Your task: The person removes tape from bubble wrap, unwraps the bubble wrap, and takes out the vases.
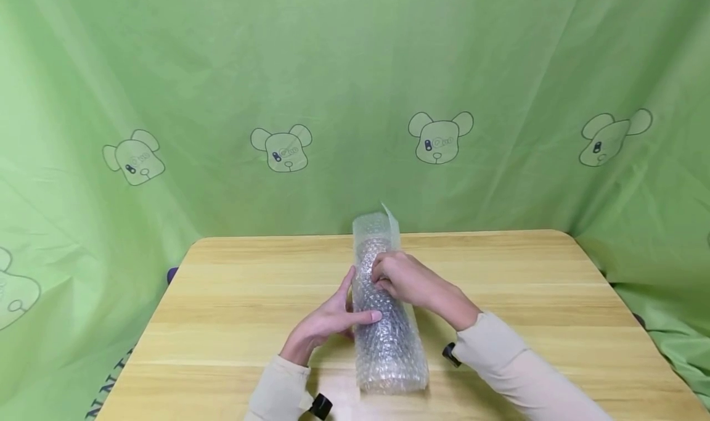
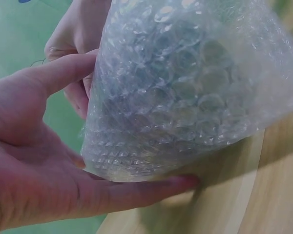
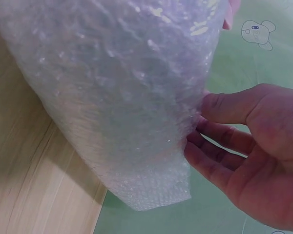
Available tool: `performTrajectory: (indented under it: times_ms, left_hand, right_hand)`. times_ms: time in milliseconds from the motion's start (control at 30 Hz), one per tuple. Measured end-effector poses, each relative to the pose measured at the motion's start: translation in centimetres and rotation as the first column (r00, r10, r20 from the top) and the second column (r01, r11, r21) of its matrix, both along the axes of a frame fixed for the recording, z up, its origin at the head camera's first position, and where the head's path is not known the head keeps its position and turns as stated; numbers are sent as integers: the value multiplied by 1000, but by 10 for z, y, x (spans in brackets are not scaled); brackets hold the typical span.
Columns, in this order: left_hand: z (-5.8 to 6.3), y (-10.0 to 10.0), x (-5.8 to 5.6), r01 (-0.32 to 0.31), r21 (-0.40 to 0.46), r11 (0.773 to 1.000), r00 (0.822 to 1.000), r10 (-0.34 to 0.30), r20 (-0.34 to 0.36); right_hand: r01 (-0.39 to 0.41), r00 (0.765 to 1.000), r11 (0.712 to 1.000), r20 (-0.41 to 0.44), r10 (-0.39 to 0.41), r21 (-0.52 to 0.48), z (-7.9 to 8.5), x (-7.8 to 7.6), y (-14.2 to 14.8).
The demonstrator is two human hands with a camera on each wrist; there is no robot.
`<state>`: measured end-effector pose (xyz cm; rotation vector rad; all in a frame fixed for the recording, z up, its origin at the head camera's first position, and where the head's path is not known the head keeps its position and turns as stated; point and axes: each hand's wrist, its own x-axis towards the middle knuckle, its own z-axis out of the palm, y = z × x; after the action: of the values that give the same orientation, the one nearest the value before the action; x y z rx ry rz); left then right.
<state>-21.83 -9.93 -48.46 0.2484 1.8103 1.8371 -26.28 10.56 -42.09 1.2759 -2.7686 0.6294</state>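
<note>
Left hand spreads against bubble-wrap bundle, right hand pinches it, likely wrap-adjusting step; next move needs steady left bracing.

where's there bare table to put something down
On the table, a bare patch lies on the left, between its left edge and the left hand. Another lies on the right, between the right sleeve and the right edge. The middle is crowded: the bubble-wrapped bundle lies there, left hand and right hand both on it.
</note>
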Motion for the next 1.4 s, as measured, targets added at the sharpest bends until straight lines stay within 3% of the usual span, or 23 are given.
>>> performTrajectory:
  times_ms: [500, 733, 1067, 1400]
  left_hand:
    - [-2, 0, -1, 17, 21, 1000, 1000, -16, -12]
    - [-3, 0, 0, 19, 22, 1000, 1000, -19, -2]
    - [-4, -1, 0, 15, -4, 1000, 1000, -15, -2]
    - [-3, -2, -1, 26, 5, 1000, 1000, -26, -16]
  right_hand:
    - [29, 998, 999, 48, -26, -47, -1, -1, -1]
    - [7, 1000, 995, 18, -5, -95, -4, 1, 7]
    - [14, 1000, 983, -18, -18, -185, -9, 9, 20]
    - [68, 998, 956, 4, -69, -286, -12, 18, 40]
